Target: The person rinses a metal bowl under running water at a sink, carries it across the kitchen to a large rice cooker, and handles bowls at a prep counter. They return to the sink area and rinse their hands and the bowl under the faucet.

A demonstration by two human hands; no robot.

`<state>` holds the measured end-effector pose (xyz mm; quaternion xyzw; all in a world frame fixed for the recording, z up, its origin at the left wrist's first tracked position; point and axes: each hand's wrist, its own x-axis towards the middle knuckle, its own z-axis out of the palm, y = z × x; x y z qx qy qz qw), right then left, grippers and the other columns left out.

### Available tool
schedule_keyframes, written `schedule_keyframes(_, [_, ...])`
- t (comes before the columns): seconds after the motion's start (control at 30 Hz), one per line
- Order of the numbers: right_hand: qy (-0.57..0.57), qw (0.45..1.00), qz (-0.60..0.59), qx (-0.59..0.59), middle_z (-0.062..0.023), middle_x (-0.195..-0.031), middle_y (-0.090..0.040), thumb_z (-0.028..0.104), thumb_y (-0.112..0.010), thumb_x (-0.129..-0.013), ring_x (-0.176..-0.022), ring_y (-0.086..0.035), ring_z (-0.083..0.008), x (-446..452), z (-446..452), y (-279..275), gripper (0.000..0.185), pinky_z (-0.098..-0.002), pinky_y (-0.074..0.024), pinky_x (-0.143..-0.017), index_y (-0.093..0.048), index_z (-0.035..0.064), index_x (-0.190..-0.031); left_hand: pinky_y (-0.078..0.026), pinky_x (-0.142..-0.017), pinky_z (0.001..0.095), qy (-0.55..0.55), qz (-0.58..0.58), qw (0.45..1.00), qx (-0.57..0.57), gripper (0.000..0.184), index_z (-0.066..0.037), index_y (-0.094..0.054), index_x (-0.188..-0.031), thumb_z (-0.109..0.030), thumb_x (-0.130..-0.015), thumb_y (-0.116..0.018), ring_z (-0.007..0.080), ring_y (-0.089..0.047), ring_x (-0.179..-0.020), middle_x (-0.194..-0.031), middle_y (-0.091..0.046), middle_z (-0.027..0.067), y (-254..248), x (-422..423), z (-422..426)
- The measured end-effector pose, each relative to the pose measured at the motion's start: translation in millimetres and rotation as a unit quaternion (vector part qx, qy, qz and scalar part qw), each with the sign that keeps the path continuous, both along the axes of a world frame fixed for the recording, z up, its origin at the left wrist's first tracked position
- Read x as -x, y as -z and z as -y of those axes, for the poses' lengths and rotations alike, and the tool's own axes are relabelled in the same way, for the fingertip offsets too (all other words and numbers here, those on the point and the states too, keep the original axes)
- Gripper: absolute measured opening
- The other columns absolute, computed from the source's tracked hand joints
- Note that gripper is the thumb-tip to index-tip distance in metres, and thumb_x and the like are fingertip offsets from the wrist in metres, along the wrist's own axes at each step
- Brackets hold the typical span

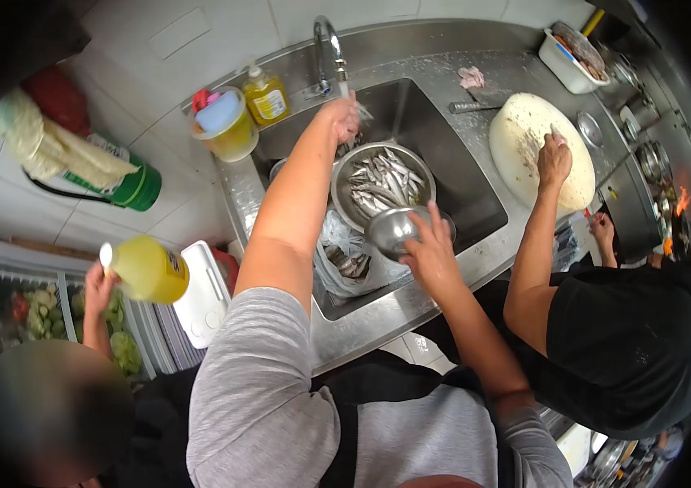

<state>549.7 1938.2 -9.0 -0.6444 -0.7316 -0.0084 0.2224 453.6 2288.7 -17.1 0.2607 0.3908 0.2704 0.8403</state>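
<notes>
Under the tap (pixel 329 57), my left hand (pixel 345 120) has its fingers curled in. A silvery sliver shows beside them, and I cannot tell whether it is a small fish or water. Just below stands a round metal bowl (pixel 337 195) of small silver fish (pixel 386 180), inside the sink (pixel 463 175). My right hand (pixel 431 254) grips a smaller metal bowl (pixel 390 231), tilted at the near edge of the fish bowl. Left of that hand, a plastic bag (pixel 337 232) in the sink holds more fish (pixel 347 263).
A co-worker's hand (pixel 555 159) is over a round white cutting board (pixel 516 122) on the right. Another person's hand (pixel 100 285) holds a yellow jug (pixel 146 268) at left. Beside the tap stand a soap bottle (pixel 267 98) and a plastic tub (pixel 233 145). Flames (pixel 682 199) burn far right.
</notes>
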Motion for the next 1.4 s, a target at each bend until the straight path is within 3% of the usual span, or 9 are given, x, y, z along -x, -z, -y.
schedule_keyframes(0.27, [0.066,0.989,0.053,0.118,-0.0154,-0.077,-0.069,0.010,-0.055,-0.086,-0.075,-0.069,-0.0329,16.5,-146.3,44.7,0.023,-0.0441,-0.0535,-0.072,-0.060,0.0083,-0.108,-0.039,-0.042,0.0284,0.018,-0.319,0.898,-0.301,0.020,-0.007,-0.060,-0.074,-0.020,-0.090,-0.058,0.0139,-0.048,-0.051,-0.062,-0.051,0.0032,-12.2,50.6,41.3])
schedule_keyframes(0.43, [-0.046,0.977,0.169,0.120,-0.0155,-0.083,-0.070,0.009,-0.050,-0.087,-0.076,-0.069,-0.0308,28.9,-181.9,47.1,0.031,-0.0426,-0.0549,-0.066,-0.060,0.0130,-0.116,-0.051,-0.083,0.0409,0.075,-0.475,0.752,-0.450,0.027,-0.005,-0.069,-0.081,-0.031,-0.081,-0.064,0.0344,-0.065,-0.092,-0.091,-0.068,0.0199,41.3,111.5,80.0])
schedule_keyframes(0.47, [-0.017,0.977,0.169,0.127,-0.0153,-0.083,-0.070,0.009,-0.050,-0.087,-0.076,-0.070,-0.0309,33.4,-183.6,45.8,0.031,-0.0425,-0.0551,-0.067,-0.060,0.0143,-0.116,-0.051,-0.071,0.0365,0.102,-0.513,0.717,-0.461,0.025,-0.005,-0.064,-0.093,-0.027,-0.083,-0.068,0.0227,-0.064,-0.075,-0.082,-0.068,0.0117,58.3,122.2,83.9])
schedule_keyframes(0.7, [0.077,0.994,-0.073,0.041,-0.0192,-0.082,-0.069,0.007,-0.059,-0.081,-0.080,-0.067,-0.0349,36.3,-220.7,62.9,0.027,-0.0445,-0.0514,-0.074,-0.063,0.0049,-0.107,-0.048,-0.089,0.0427,0.356,-0.544,0.572,-0.500,0.040,-0.004,-0.061,-0.112,-0.032,-0.085,-0.064,0.0348,-0.062,-0.103,-0.108,-0.065,0.0197,66.0,149.6,158.9])
schedule_keyframes(0.83, [0.095,0.771,-0.612,0.149,-0.0099,-0.097,-0.066,0.010,-0.058,-0.091,-0.088,-0.062,-0.0206,14.6,-301.5,82.4,0.021,-0.0383,-0.0489,-0.078,-0.060,-0.0032,-0.106,-0.046,-0.092,0.0438,0.395,-0.579,0.537,-0.469,0.041,-0.004,-0.060,-0.114,-0.033,-0.086,-0.062,0.0340,-0.060,-0.107,-0.114,-0.064,0.0176,65.9,151.5,181.7])
schedule_keyframes(1.03, [0.119,0.528,-0.819,0.188,-0.0157,-0.109,-0.063,0.022,-0.074,-0.084,-0.102,-0.060,-0.0296,20.4,-312.1,-0.8,0.042,-0.0426,-0.0482,-0.088,-0.059,-0.0055,-0.111,-0.035,-0.099,0.0417,0.376,-0.629,0.502,-0.459,0.036,-0.009,-0.063,-0.113,-0.035,-0.089,-0.054,0.0258,-0.059,-0.112,-0.115,-0.064,0.0127,82.8,149.8,203.8])
schedule_keyframes(1.13, [0.039,0.550,-0.790,0.267,-0.0184,-0.112,-0.063,0.026,-0.079,-0.079,-0.101,-0.063,-0.0326,13.9,-301.2,-3.4,0.054,-0.0420,-0.0484,-0.091,-0.057,-0.0085,-0.114,-0.035,-0.098,0.0408,0.356,-0.640,0.515,-0.445,0.032,-0.010,-0.065,-0.111,-0.029,-0.088,-0.053,0.0241,-0.059,-0.113,-0.119,-0.064,0.0118,77.1,143.1,207.2])
schedule_keyframes(1.27, [0.041,0.985,-0.131,0.104,-0.0202,-0.117,-0.062,0.020,-0.075,-0.076,-0.100,-0.064,-0.0341,22.2,-267.5,-19.5,0.042,-0.0399,-0.0489,-0.089,-0.064,0.0060,-0.114,-0.036,-0.099,0.0425,0.295,-0.655,0.535,-0.443,0.030,-0.010,-0.065,-0.109,-0.028,-0.087,-0.056,0.0269,-0.060,-0.110,-0.115,-0.064,0.0127,96.1,138.3,197.0])
schedule_keyframes(1.4, [-0.023,0.990,0.090,0.105,-0.0105,-0.125,-0.059,0.016,-0.059,-0.085,-0.107,-0.061,-0.0276,21.9,-241.3,-3.3,0.024,-0.0422,-0.0477,-0.090,-0.070,0.0158,-0.107,-0.031,-0.107,0.0483,0.165,-0.656,0.544,-0.496,0.027,-0.009,-0.065,-0.106,-0.024,-0.084,-0.060,0.0291,-0.059,-0.107,-0.106,-0.064,0.0138,106.8,135.7,227.3])
